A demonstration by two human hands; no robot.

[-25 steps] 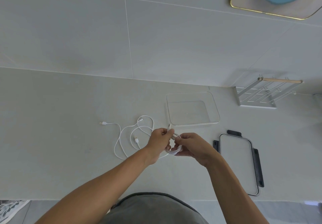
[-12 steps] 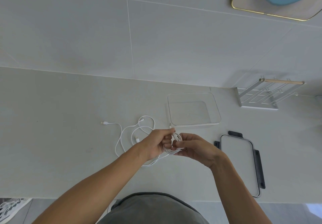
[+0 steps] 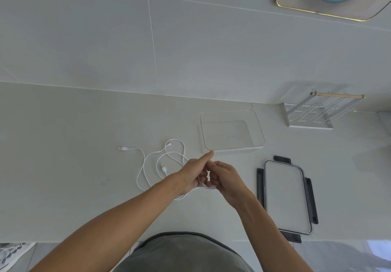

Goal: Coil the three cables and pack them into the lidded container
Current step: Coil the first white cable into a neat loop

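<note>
On the grey surface (image 3: 63, 144) by a tiled wall (image 3: 84, 39), both hands, left (image 3: 191, 176) and right (image 3: 225, 178), pinch a coiled cable (image 3: 208, 185); box (image 3: 260, 132) open

No legible text, label, brand, number or sign was observed on any surface in view. The clear container (image 3: 231, 131), its lid (image 3: 286, 195) and the white cables (image 3: 160, 161) carried no readable marking, and the same held for the rack (image 3: 313, 113) and the gold-rimmed tray (image 3: 330, 1) at the upper right. The patterned scrap (image 3: 12, 254) at the lower left corner was too blurred to tell whether it bore print.
</note>
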